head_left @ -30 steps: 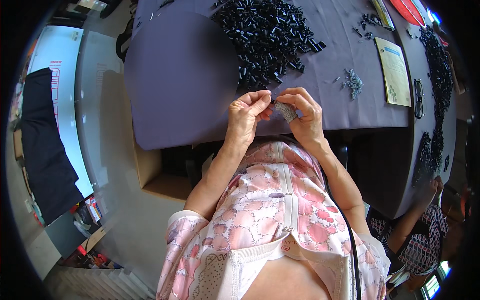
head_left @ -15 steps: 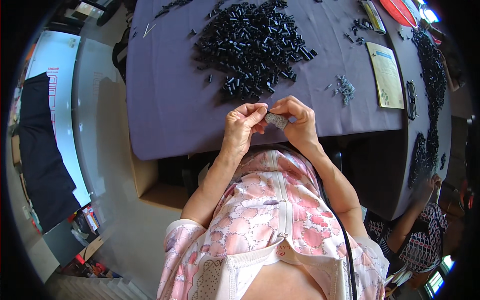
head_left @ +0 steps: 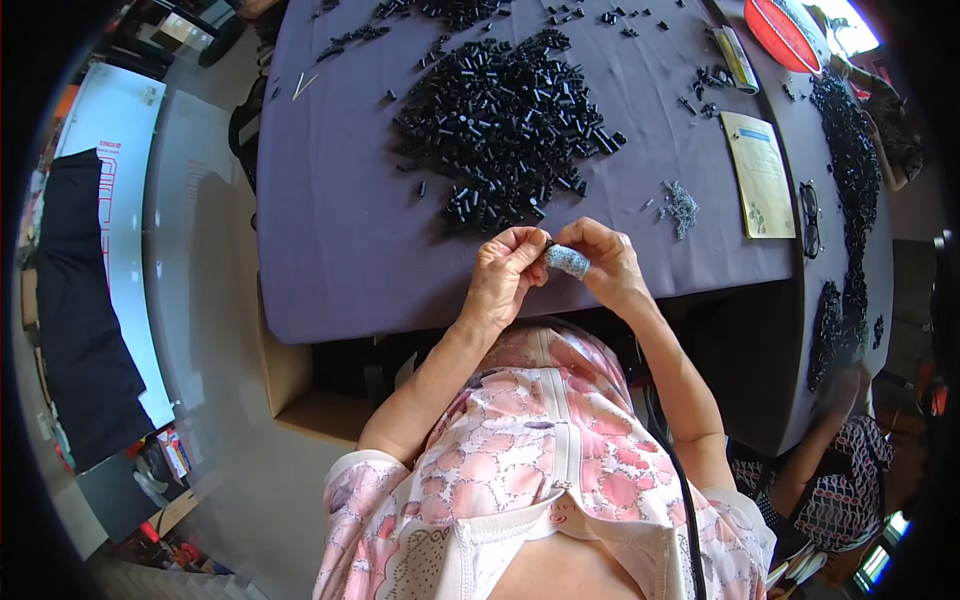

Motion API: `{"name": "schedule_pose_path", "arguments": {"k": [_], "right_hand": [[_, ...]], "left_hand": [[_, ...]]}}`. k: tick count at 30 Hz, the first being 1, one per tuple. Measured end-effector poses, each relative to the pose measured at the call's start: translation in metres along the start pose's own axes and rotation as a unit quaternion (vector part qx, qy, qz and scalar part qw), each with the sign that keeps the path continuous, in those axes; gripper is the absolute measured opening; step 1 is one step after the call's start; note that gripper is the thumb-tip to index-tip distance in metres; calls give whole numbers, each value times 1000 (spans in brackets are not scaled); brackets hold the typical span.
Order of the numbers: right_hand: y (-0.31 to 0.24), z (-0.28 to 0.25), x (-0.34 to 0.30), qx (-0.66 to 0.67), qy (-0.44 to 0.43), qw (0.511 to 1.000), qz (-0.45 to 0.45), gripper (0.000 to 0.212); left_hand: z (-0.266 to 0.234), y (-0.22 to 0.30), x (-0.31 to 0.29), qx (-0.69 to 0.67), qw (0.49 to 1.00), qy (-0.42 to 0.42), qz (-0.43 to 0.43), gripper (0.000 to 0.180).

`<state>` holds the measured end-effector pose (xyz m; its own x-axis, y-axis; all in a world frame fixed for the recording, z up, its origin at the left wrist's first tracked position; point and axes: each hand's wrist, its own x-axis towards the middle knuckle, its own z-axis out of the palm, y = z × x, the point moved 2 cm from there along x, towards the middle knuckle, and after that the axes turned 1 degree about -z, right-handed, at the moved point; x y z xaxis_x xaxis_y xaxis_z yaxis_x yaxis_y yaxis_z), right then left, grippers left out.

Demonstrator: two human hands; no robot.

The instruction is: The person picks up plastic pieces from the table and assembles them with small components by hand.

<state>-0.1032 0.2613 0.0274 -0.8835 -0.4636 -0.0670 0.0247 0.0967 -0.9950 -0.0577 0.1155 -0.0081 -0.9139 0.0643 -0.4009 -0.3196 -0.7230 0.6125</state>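
Note:
My left hand [head_left: 505, 272] and my right hand [head_left: 615, 268] meet above the table's near edge, thumbs and fingertips pinched close together. Between the fingertips a bit of a small black part [head_left: 549, 243] shows; the rest of it is covered. A grey speckled piece [head_left: 567, 262], curved like a wrap round a finger, sits at my right hand's fingers; I cannot tell whether it is worn or held. Just beyond my hands lies a big heap of small black tubular plastic parts [head_left: 500, 125]. A little pile of tiny clear or silvery pieces [head_left: 681, 208] lies to the right.
A purple-grey cloth [head_left: 330, 240] covers the table. On the right are a yellowish envelope [head_left: 757, 178], eyeglasses [head_left: 810, 218], a red basket [head_left: 780, 35] and a long row of black parts [head_left: 850, 150]. A co-worker's arm [head_left: 825, 435] reaches in at the lower right.
The whole view has shifted a little, so table and hands appear lower. My hands remain pinched together, and the grey speckled piece has turned slightly.

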Motion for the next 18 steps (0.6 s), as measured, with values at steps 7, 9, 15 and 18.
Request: {"name": "schedule_pose_path", "arguments": {"k": [7,9,15,18], "right_hand": [[-12,-45,48,-340,118,920,-155,21],[-16,-46,60,-415,116,872,-233,27],[-13,0,60,-475,-26,830,-292,47],[-4,-1,52,-478,-30,826,-298,48]], "left_hand": [[3,9,2,-24,1000,-3,12,12],[3,8,1,-36,999,4,10,12],[-6,11,-4,-36,999,-33,7,14],[-9,12,-2,-48,998,-39,6,14]]}}
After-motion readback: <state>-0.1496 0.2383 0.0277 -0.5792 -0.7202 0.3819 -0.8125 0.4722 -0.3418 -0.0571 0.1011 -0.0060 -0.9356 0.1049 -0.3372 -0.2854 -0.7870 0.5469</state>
